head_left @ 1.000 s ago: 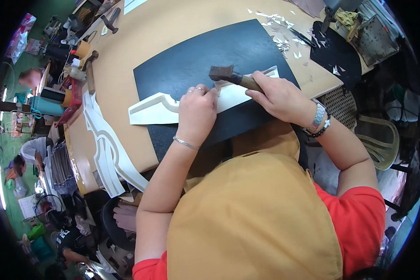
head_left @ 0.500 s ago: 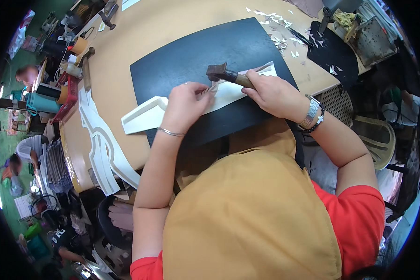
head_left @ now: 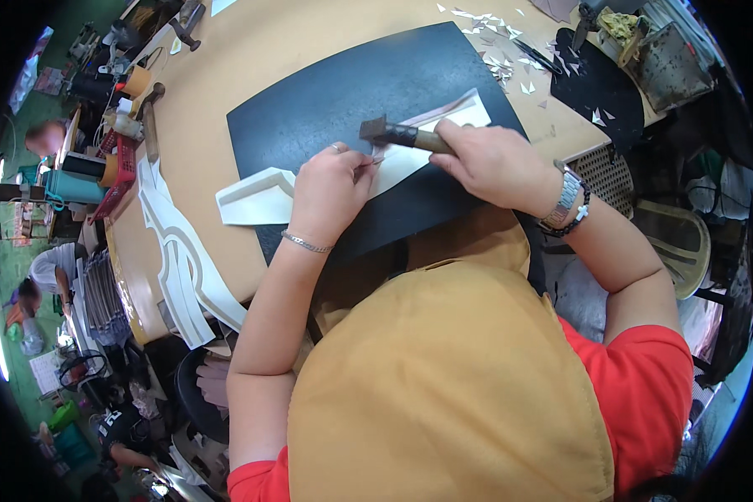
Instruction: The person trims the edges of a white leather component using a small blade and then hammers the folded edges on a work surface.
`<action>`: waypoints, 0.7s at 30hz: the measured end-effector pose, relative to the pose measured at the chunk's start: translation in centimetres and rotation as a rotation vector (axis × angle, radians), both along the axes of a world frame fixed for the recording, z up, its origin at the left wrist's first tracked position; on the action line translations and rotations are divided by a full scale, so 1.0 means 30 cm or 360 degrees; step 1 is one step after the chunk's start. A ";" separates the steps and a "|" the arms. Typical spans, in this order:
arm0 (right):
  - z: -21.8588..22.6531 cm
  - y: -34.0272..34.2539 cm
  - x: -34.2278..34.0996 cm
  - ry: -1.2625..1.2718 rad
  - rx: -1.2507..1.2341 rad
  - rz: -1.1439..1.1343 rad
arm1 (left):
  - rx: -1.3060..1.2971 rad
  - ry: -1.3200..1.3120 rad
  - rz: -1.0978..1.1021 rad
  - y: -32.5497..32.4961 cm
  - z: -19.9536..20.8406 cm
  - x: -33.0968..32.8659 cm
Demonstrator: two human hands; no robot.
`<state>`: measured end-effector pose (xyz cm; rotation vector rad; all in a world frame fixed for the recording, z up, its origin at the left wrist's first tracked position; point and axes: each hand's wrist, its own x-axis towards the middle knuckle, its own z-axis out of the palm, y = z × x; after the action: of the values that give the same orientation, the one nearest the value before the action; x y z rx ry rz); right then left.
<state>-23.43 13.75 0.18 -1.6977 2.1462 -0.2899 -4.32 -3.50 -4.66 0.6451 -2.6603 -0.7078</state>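
A white sheet piece with a folded edge (head_left: pixel 259 197) lies across the black board (head_left: pixel 309 96). My left hand (head_left: pixel 330 188) pinches the upper edge of this piece near its middle; the fingers hide part of it. Wrapped round the wooden handle of a hammer (head_left: pixel 410 137) is my right hand (head_left: pixel 494 163). The hammer's head hangs just above the piece, close to my left fingertips. Whether it touches the piece I cannot tell.
White curved pieces (head_left: pixel 188 268) and a second hammer (head_left: pixel 151 121) lie left on the table. Small white scraps (head_left: pixel 498 67) and black tweezers or scissors (head_left: pixel 537 55) are at the far right, near a dark flat sheet (head_left: pixel 598 92). Co-workers (head_left: pixel 54 272) appear at the left.
The white piece has turned slightly, its right end shifting up and left. My left fingers have moved a little left along the edge, and the hammer has come slightly left with them.
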 end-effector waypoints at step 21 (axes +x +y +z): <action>-0.055 -0.001 -0.040 -0.0115 -0.0272 -0.0031 | 0.0334 0.0053 -0.0042 0.003 -0.024 0.024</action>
<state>-24.64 13.73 -1.46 -1.7297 2.1391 -0.5461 -3.60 -3.42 -5.37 0.6456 -2.5902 -1.0056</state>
